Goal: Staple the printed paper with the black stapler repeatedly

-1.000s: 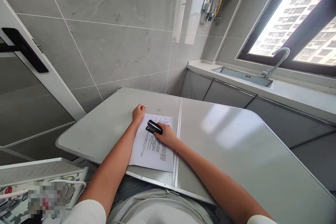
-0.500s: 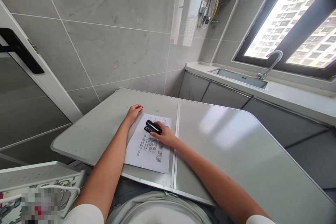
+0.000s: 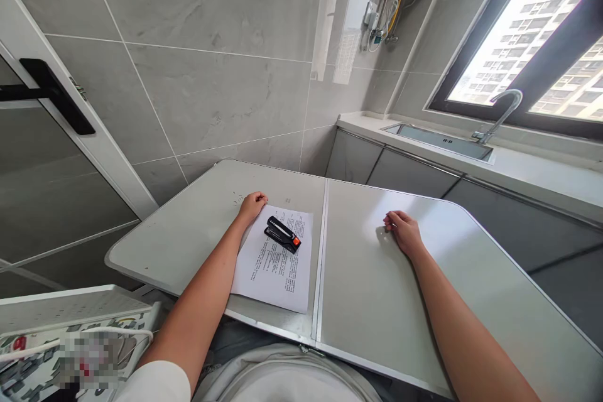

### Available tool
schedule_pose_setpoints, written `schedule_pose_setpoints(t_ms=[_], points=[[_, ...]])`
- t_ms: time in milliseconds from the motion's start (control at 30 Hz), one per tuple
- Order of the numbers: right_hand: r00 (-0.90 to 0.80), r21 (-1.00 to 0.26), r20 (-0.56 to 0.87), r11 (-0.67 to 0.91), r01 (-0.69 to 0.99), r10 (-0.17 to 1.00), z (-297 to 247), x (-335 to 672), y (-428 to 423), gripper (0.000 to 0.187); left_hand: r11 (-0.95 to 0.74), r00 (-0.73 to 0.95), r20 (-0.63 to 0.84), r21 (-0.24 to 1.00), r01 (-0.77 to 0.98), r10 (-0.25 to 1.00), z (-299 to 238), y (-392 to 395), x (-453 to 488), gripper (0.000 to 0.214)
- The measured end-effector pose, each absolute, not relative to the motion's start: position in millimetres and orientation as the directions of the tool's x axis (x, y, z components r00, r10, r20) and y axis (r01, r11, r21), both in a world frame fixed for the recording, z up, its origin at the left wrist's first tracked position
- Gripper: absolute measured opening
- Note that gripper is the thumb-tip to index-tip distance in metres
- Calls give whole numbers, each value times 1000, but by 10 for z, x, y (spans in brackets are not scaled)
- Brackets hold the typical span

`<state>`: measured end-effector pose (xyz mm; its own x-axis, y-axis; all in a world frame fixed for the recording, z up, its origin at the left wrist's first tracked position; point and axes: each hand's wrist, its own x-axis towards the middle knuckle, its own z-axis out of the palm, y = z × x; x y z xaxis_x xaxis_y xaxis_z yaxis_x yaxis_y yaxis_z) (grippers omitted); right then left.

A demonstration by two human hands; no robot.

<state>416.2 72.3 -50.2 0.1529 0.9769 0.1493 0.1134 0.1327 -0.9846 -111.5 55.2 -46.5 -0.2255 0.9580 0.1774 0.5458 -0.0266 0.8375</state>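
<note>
A black stapler (image 3: 282, 235) with an orange-red patch at one end lies on the printed paper (image 3: 271, 282) on the left half of the table. My left hand (image 3: 254, 206) rests at the paper's far left corner, fingers curled in and nothing visible in them. Its forearm runs along the left edge of the sheet. Well to the right of the stapler, past the table's seam, my right hand (image 3: 404, 231) is just above or on the tabletop. Its fingers are loosely closed with nothing seen in them.
The pale folding table (image 3: 377, 301) has a metal seam (image 3: 320, 251) across it. Small dark bits lie beyond my left hand. A white cart or rack (image 3: 80, 301) holding cables stands at lower left. A counter with a sink (image 3: 440, 141) runs behind at right.
My right hand has let go of the stapler, leaving it on the paper, and has moved right across the seam. The left hand stays by the paper's corner. The view has shifted slightly.
</note>
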Motion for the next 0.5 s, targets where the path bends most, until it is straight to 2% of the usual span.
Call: schedule_pose_setpoints(t_ms=[33,100,233,300,500], points=[[191,-988,154,147,53,969,-526,4194,729,40,-22,-216,174,825,565,961,-465,548,-1112,17],[182,-987,160,155,44,970,-561,4186,740,39,-15,-202,170,799,601,965,-460,538,-1105,17],[15,-946,155,144,291,988,-589,4097,766,35,-6,-185,171,750,661,968,-441,528,-1097,18],[-13,-908,158,151,390,987,-596,4079,772,35,-2,-176,169,728,686,970,-435,528,-1092,17],[-16,-876,171,160,455,985,-616,4093,755,34,-3,-154,187,646,764,970,-412,500,-1039,15]])
